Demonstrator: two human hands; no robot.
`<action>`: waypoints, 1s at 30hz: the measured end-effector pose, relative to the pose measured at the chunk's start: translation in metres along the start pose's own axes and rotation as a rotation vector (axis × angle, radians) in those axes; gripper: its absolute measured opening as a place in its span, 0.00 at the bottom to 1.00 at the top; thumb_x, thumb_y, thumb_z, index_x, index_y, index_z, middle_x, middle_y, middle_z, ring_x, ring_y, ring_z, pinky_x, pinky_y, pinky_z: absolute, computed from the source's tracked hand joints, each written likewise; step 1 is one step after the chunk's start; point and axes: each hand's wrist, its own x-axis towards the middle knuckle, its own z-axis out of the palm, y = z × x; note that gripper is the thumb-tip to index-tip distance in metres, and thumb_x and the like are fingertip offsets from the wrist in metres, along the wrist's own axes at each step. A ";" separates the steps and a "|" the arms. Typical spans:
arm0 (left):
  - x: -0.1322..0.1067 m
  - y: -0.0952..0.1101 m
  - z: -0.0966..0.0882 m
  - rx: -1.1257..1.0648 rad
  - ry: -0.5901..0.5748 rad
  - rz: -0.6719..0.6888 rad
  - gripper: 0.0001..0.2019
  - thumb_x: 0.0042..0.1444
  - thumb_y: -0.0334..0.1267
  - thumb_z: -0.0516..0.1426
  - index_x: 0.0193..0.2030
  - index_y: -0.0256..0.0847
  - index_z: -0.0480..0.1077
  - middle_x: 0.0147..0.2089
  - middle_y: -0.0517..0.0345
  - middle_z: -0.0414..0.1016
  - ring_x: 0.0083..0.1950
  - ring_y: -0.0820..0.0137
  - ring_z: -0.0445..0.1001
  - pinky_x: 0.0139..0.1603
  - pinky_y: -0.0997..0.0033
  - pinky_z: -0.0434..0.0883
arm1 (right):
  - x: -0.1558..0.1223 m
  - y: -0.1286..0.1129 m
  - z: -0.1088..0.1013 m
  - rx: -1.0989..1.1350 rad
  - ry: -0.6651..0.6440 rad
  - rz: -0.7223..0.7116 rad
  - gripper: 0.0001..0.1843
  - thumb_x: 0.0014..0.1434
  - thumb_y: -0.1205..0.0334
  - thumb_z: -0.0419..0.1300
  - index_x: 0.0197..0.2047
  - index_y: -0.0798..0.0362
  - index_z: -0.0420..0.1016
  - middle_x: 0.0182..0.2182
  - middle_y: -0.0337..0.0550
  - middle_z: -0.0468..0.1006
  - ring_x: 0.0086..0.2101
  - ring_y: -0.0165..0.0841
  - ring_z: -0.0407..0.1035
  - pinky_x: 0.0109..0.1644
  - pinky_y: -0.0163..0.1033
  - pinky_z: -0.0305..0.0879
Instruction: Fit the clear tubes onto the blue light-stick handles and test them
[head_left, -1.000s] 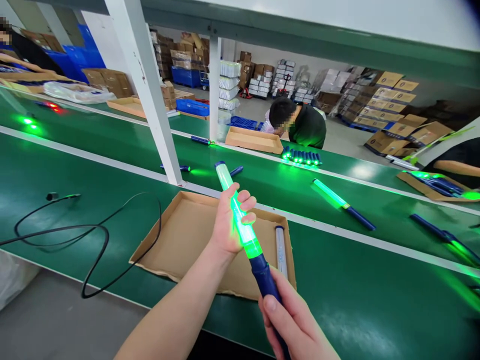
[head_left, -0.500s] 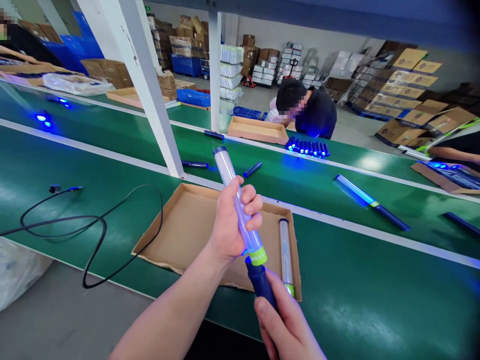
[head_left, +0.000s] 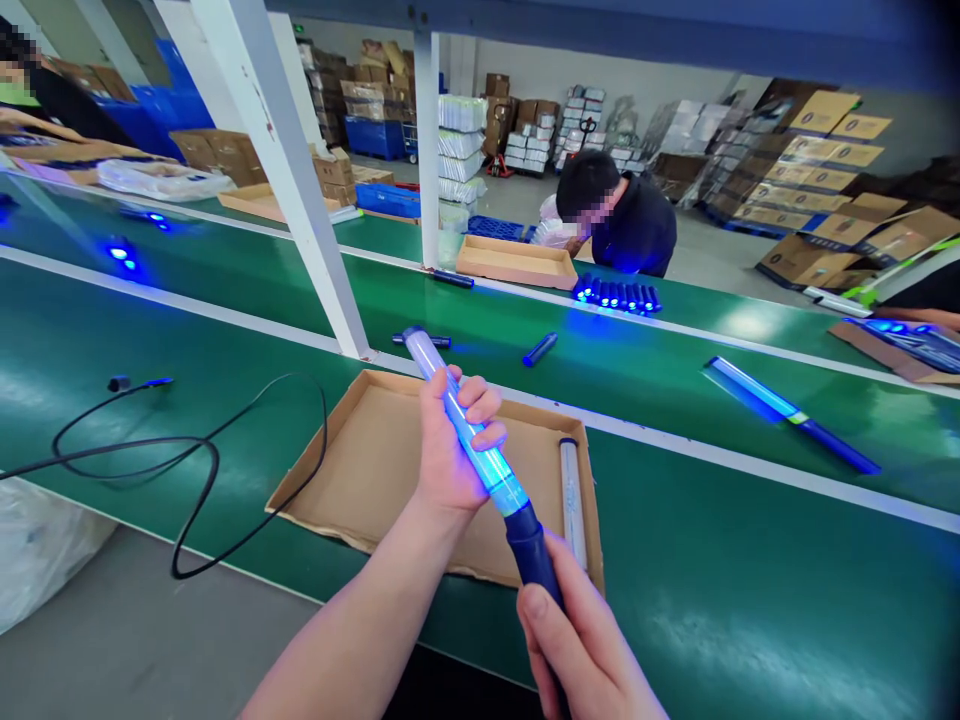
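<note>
I hold a light baton (head_left: 501, 487) over a shallow cardboard tray (head_left: 375, 470). Its clear tube glows blue and its handle is dark blue. My left hand (head_left: 450, 450) is wrapped round the tube's middle. My right hand (head_left: 581, 650) grips the handle at the lower end, thumb on top. The baton slants from lower right up to upper left. A second, unlit clear tube (head_left: 574, 495) lies in the tray at its right side.
The tray rests on a green conveyor belt (head_left: 750, 590). A black cable (head_left: 187, 470) loops at left. More batons (head_left: 795, 415) and a row of glowing ones (head_left: 616, 296) lie farther back. A white post (head_left: 300, 190) stands ahead. A person in dark clothes (head_left: 622, 220) bends opposite.
The baton's light went from green to off, then to blue. The baton tilted lower toward the tray. Batons on the far belt drifted right.
</note>
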 end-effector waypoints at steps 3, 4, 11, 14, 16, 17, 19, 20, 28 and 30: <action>-0.001 -0.003 -0.002 0.062 -0.012 0.030 0.10 0.76 0.39 0.52 0.40 0.42 0.65 0.29 0.69 0.57 0.22 0.81 0.64 0.14 0.87 0.56 | 0.002 -0.003 -0.006 0.014 -0.078 0.046 0.64 0.48 0.14 0.65 0.76 0.45 0.63 0.27 0.36 0.74 0.23 0.28 0.62 0.24 0.29 0.56; -0.002 -0.004 -0.002 0.090 -0.009 0.032 0.09 0.74 0.38 0.55 0.39 0.42 0.65 0.29 0.69 0.58 0.22 0.81 0.63 0.14 0.87 0.56 | 0.003 -0.004 -0.008 0.011 -0.111 0.058 0.64 0.48 0.14 0.64 0.77 0.44 0.63 0.28 0.35 0.74 0.23 0.27 0.61 0.24 0.29 0.55; -0.003 -0.008 0.000 0.231 0.041 0.006 0.12 0.64 0.36 0.65 0.38 0.43 0.64 0.29 0.70 0.58 0.23 0.81 0.62 0.15 0.87 0.60 | 0.012 0.004 -0.018 -0.121 -0.195 0.012 0.66 0.52 0.11 0.57 0.79 0.48 0.57 0.23 0.30 0.64 0.21 0.28 0.56 0.21 0.29 0.52; -0.003 -0.010 -0.002 0.223 0.057 -0.051 0.13 0.64 0.35 0.65 0.35 0.41 0.63 0.30 0.69 0.58 0.23 0.82 0.61 0.15 0.88 0.59 | 0.011 0.006 -0.021 -0.152 -0.192 -0.023 0.61 0.56 0.14 0.57 0.78 0.46 0.58 0.24 0.32 0.64 0.22 0.28 0.58 0.22 0.29 0.50; -0.003 -0.011 -0.005 0.235 0.043 -0.056 0.14 0.64 0.35 0.65 0.34 0.41 0.63 0.29 0.69 0.58 0.23 0.82 0.61 0.14 0.88 0.59 | 0.011 0.006 -0.023 -0.151 -0.227 -0.027 0.60 0.56 0.14 0.57 0.78 0.45 0.59 0.25 0.32 0.64 0.21 0.27 0.57 0.21 0.30 0.49; -0.003 -0.011 -0.006 0.243 0.034 -0.058 0.14 0.64 0.36 0.65 0.33 0.40 0.63 0.29 0.69 0.58 0.23 0.82 0.61 0.14 0.88 0.59 | 0.012 0.005 -0.023 -0.147 -0.246 -0.026 0.60 0.56 0.14 0.56 0.78 0.45 0.58 0.25 0.31 0.64 0.21 0.27 0.56 0.21 0.30 0.49; -0.003 -0.012 -0.008 0.242 0.023 -0.077 0.15 0.64 0.37 0.66 0.32 0.40 0.63 0.29 0.69 0.57 0.23 0.82 0.61 0.14 0.88 0.59 | 0.014 0.006 -0.025 -0.124 -0.265 -0.015 0.60 0.56 0.14 0.57 0.78 0.45 0.57 0.25 0.30 0.64 0.20 0.27 0.55 0.21 0.30 0.50; -0.003 -0.011 -0.009 0.235 0.021 -0.090 0.15 0.64 0.37 0.66 0.32 0.40 0.63 0.29 0.68 0.58 0.23 0.82 0.61 0.14 0.87 0.59 | 0.014 0.008 -0.025 -0.105 -0.262 -0.005 0.61 0.56 0.14 0.58 0.78 0.45 0.57 0.25 0.31 0.64 0.21 0.27 0.55 0.21 0.30 0.50; -0.001 -0.010 -0.012 0.131 -0.046 -0.182 0.08 0.67 0.34 0.61 0.37 0.41 0.67 0.29 0.68 0.58 0.23 0.80 0.63 0.15 0.86 0.59 | 0.016 0.015 -0.020 0.023 -0.291 0.057 0.64 0.55 0.15 0.61 0.81 0.45 0.49 0.24 0.28 0.64 0.21 0.27 0.53 0.22 0.31 0.49; -0.001 -0.012 -0.011 0.136 -0.066 -0.171 0.08 0.66 0.34 0.63 0.39 0.42 0.67 0.29 0.69 0.58 0.23 0.80 0.63 0.15 0.87 0.58 | 0.017 0.016 -0.020 0.020 -0.296 0.025 0.63 0.56 0.16 0.61 0.81 0.45 0.50 0.24 0.27 0.64 0.20 0.26 0.51 0.21 0.30 0.49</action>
